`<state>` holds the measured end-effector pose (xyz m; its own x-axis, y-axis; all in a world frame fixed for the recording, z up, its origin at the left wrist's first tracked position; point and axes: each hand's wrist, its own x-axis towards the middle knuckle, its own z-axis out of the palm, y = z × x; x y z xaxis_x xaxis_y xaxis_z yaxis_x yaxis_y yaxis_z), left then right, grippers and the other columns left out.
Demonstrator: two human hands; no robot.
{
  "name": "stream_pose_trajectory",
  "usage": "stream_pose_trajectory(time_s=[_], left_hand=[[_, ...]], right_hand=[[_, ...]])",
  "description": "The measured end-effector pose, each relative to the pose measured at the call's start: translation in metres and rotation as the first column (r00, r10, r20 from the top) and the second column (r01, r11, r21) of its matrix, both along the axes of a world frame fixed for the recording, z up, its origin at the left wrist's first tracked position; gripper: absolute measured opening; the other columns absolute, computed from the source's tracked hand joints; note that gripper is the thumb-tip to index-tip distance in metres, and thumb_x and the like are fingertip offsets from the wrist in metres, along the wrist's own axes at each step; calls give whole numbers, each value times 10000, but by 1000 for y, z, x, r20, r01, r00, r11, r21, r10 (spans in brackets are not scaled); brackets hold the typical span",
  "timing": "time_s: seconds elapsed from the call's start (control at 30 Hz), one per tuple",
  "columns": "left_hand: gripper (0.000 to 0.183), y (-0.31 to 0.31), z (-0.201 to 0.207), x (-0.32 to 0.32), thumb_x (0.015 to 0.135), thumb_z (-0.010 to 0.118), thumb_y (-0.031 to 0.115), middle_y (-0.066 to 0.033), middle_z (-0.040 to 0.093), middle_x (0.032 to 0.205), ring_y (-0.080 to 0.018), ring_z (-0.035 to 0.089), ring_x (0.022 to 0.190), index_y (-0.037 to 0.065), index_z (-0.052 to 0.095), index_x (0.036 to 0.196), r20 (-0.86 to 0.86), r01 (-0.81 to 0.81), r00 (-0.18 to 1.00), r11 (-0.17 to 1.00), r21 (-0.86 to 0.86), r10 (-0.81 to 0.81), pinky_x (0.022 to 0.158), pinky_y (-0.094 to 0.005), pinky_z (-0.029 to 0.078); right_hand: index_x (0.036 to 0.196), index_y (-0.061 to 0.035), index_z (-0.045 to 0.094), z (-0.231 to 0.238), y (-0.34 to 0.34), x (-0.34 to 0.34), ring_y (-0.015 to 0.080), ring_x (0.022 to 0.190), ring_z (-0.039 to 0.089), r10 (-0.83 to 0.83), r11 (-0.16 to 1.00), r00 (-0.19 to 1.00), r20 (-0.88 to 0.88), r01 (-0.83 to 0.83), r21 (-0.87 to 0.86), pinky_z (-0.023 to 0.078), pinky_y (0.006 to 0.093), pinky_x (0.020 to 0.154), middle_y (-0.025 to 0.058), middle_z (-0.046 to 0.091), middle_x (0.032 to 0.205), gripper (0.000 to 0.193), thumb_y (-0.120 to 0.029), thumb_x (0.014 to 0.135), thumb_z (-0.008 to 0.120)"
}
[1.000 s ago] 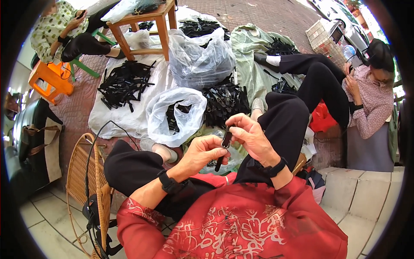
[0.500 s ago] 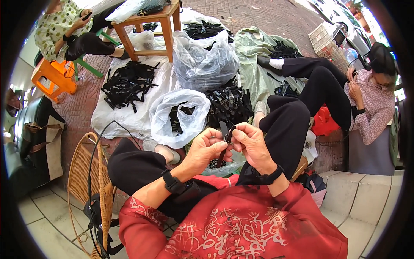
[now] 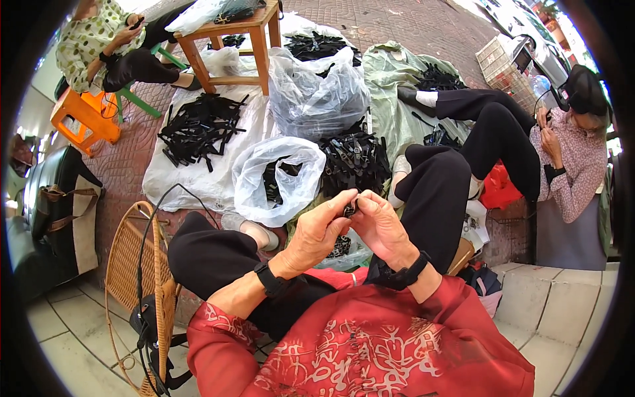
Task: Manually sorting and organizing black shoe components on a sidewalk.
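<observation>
The two forearms come from the lower part of the frame and lean inward, so that both hands meet near the centre. The left hand point(image 3: 314, 230) has bent fingers, pinched with the thumb on a small black strap point(image 3: 350, 210); the right hand point(image 3: 382, 228) pinches the same strap from the other side. The fingers hide most of this strap. Above them in the frame lies a heap of black straps point(image 3: 355, 164), and beside it, to the left, stands an open whitish plastic bag point(image 3: 248, 188).
</observation>
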<state>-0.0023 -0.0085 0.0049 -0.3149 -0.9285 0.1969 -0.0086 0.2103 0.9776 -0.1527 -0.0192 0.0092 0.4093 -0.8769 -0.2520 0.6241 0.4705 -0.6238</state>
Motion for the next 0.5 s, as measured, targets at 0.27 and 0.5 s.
stream_pose_trajectory(time_s=[0.27,0.5], left_hand=[[368,-4,-5,-4,751,525,-80,-53,575,734,-99,574,634,19,488,1103,-44,-48,998,998,37,50,557,-202,461],[264,-9,-2,-7,767,545,-25,-57,609,693,-70,575,590,-4,535,1030,-72,-92,992,989,119,101,493,-178,437]], right_hand=[[781,-47,525,1,1,6,121,644,519,-118,993,991,-70,118,8,436,275,597,29,552,729,103,-142,815,548],[793,-82,514,-6,4,9,101,692,491,-225,974,974,-31,226,16,418,277,607,0,530,748,65,-122,808,563]])
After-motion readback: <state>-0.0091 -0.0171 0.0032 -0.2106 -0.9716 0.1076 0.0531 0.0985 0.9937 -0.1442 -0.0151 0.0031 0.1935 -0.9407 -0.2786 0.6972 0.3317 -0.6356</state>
